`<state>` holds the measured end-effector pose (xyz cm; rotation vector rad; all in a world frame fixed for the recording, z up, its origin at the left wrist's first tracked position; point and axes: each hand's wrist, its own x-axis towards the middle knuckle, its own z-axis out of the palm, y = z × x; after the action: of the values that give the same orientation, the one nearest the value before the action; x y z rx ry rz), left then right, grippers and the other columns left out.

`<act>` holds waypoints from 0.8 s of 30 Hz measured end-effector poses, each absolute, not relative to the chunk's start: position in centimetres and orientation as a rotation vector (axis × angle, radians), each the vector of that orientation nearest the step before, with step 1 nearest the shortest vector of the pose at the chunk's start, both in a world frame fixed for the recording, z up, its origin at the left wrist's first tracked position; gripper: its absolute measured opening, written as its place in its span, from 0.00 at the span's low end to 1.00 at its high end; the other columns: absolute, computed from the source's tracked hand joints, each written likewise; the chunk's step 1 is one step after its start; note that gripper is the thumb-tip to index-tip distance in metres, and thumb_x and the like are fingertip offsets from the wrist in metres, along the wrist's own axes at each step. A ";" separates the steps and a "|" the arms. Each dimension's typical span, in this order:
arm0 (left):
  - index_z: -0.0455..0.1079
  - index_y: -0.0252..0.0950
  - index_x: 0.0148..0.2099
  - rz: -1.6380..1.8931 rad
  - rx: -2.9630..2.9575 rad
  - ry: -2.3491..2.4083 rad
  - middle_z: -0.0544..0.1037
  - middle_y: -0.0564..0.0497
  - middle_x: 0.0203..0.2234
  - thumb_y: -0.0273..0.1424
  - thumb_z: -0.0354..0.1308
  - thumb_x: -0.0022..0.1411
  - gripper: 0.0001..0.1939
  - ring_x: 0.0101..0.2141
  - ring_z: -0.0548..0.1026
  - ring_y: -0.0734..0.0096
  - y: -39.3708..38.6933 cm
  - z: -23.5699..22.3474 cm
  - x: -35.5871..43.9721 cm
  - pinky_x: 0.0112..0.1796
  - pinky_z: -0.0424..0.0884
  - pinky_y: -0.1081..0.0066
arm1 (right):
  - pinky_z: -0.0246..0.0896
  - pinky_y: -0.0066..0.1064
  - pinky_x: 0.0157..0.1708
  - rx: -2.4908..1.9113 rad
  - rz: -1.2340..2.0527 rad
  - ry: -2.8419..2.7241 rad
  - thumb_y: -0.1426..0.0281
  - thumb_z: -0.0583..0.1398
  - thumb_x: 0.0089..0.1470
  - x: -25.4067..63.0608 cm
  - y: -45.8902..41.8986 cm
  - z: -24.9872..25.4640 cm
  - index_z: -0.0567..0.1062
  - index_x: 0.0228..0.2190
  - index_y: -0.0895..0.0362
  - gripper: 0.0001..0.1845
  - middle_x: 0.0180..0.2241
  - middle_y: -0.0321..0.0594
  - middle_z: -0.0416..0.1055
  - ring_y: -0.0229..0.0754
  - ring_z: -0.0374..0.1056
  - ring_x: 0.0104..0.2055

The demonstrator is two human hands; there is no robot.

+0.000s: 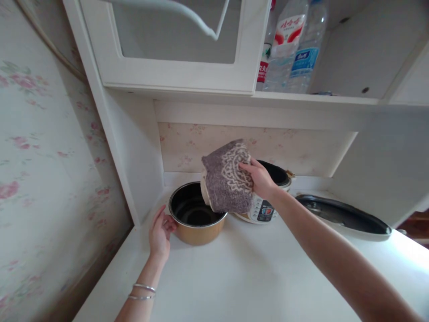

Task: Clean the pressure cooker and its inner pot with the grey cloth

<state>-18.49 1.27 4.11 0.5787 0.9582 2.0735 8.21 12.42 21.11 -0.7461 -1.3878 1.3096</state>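
So the brown patterned cloth [228, 179] is up in the air over the right side of the pot [199, 235], partly blocking my view of the cooker behind it, and I honestly can't tell if its bottom edge touches the rim. My right hand [261, 179] is pinching it along one side, thumb on top, the rest hanging loose. My left hand [162, 230] isn't clamped on anything, just fingers loosely curled right at the pot's side. Imo the trick here is bunching the cloth tighter so no floppy corner drags, and bracing the pot properly with that left hand, cuz it looks like it could skid on the smooth white counter [251, 273]. Also I'd watch my right forearm, it's passing in front of the rice cooker [263, 212]. Further right there's a dark lid-like piece [348, 221] lying on the counter, and up top some plastic bottles [288, 49] sit in the cabinet [184, 74]
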 end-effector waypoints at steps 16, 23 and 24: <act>0.70 0.45 0.54 1.977 1.156 1.426 0.61 0.50 0.60 0.41 0.62 0.57 0.23 0.62 0.56 0.59 1.1 3.4 -17.8 0.62 0.47 0.59 | 0.69 0.42 0.44 -1.041 1.203 -0.930 0.56 0.62 0.47 13.9 2.2 7.5 0.69 0.51 0.52 0.30 0.44 0.41 0.75 0.50 0.71 0.47; 0.53 0.50 0.65 1.939 0.872 1.195 0.52 0.52 0.66 0.39 0.63 0.56 0.37 0.64 0.50 0.62 1.8 2.7 -17.9 0.62 0.47 0.59 | 0.42 0.36 0.64 -1.100 1.044 -1.437 0.55 0.48 0.59 5.7 7.3 3.4 0.60 0.60 0.51 0.30 0.63 0.36 0.54 0.39 0.43 0.67; 0.54 0.50 0.65 1.931 0.873 1.182 0.54 0.52 0.65 0.39 0.63 0.56 0.36 0.64 0.52 0.62 1.9 2.8 -17.8 0.62 0.49 0.59 | 0.45 0.36 0.63 -1.102 1.068 -1.443 0.55 0.45 0.60 4.9 7.7 3.4 0.58 0.60 0.51 0.30 0.61 0.37 0.57 0.39 0.45 0.66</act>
<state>-17.83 1.86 2.75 0.8727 1.1819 1.9312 4.87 7.70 3.38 -1.1021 -1.4429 1.0679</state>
